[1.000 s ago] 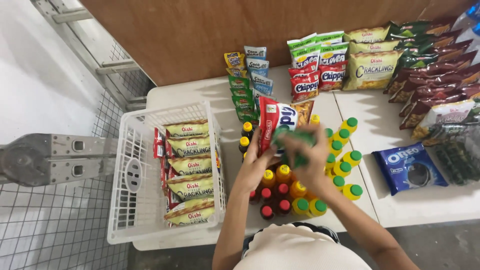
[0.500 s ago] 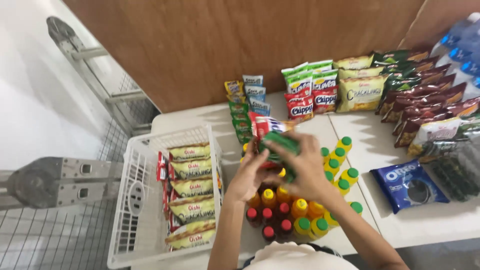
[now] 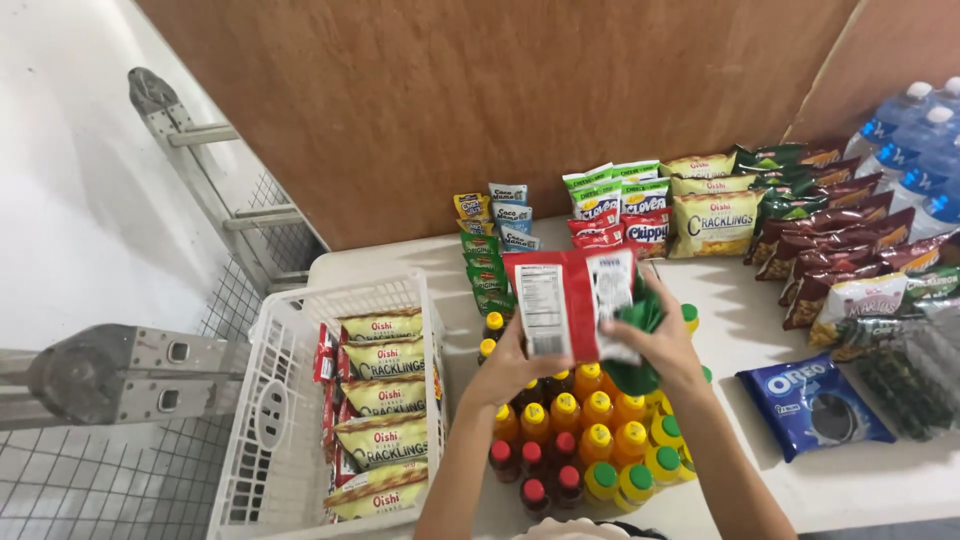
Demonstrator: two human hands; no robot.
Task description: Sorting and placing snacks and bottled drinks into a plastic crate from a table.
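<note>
Both my hands hold snack packets above a cluster of small bottles (image 3: 580,440) with red, yellow and green caps. My left hand (image 3: 510,365) grips the lower left of a red packet (image 3: 560,300) whose white back label faces me. My right hand (image 3: 655,340) holds the right side of that packet, and a green packet (image 3: 640,375) is pressed behind it. A white plastic basket (image 3: 270,420) stands to the left, with a row of yellow-green snack bags (image 3: 385,400) and a few red packets along their left side.
More snack bags line the back of the white table (image 3: 880,480): green, red and yellow ones (image 3: 715,215), dark brown ones (image 3: 830,235) to the right. A blue cookie pack (image 3: 810,405) lies near my right arm. Water bottles (image 3: 915,140) stand far right. A metal ladder (image 3: 190,160) leans left.
My hands have risen from the bottles, and the red packet now stands upright with its back label toward me. The camera has tilted up and moved closer.
</note>
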